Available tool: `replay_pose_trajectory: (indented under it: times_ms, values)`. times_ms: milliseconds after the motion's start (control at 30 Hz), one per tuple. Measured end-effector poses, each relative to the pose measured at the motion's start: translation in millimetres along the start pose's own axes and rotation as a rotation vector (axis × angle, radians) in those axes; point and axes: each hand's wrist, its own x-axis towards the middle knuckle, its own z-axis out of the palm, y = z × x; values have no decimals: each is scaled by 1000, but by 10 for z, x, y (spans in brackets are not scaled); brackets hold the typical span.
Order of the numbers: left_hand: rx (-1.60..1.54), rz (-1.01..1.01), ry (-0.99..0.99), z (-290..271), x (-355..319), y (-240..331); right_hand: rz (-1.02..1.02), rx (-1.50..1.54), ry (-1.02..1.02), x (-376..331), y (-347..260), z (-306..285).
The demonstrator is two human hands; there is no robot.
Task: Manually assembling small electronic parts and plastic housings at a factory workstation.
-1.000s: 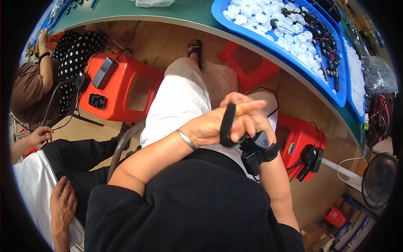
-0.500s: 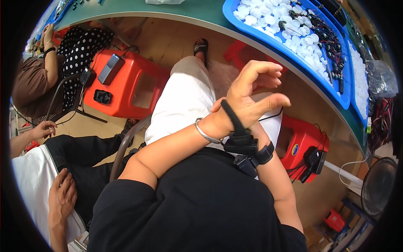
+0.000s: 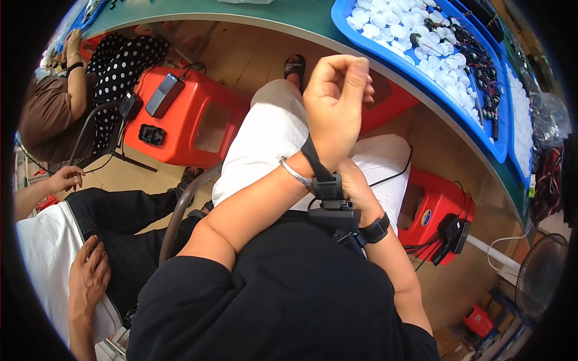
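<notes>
- black strap (image 3: pixel 313 157): across the left wrist, lower end running into a black block (image 3: pixel 328 188) on the body side of that wrist
- left hand (image 3: pixel 334 117): raised just beyond the strap, fingers curled in, thumb lying alongside; can't tell if the fingertips meet the palm
- right hand (image 3: pixel 359 189): just behind the left wrist and block, fingers hidden, so can't tell if they're spread or pinching the strap
- silver bracelet (image 3: pixel 295 173): on the left forearm, just left of the grip
- dark wristband (image 3: pixel 377 228): on the right wrist, just below and right of the grip
- white trousers (image 3: pixel 259 138): underneath both hands
- red stool (image 3: pixel 180 144): left of the grip, black box (image 3: pixel 164 96) on top
- second red stool (image 3: pixel 436 195): right of the grip
- blue tray (image 3: pixel 497 149): beyond and right of the grip, on the green table (image 3: pixel 289 11), holding white discs (image 3: pixel 394 30) and black wired parts (image 3: pixel 490 90)
- fan (image 3: pixel 542 274): well right of the grip
</notes>
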Motion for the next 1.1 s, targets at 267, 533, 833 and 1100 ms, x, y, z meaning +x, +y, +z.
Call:
replay_pose_trajectory:
  times_ms: [267, 533, 833, 1100]
  values:
    - [-458, -540, 41, -76, -32, -113, -27, 204, -285, -71, -174, 144]
    - [-904, -1178, -128, 143, -582, -204, 137, 830, -718, 81, -82, 98]
    - [-1032, -1446, -235, 276, -868, -59, -403, 436, -762, 134, -149, 232]
    - [-998, -1529, -259, 414, -865, -60, -274, 259, -691, 3, -432, 194]
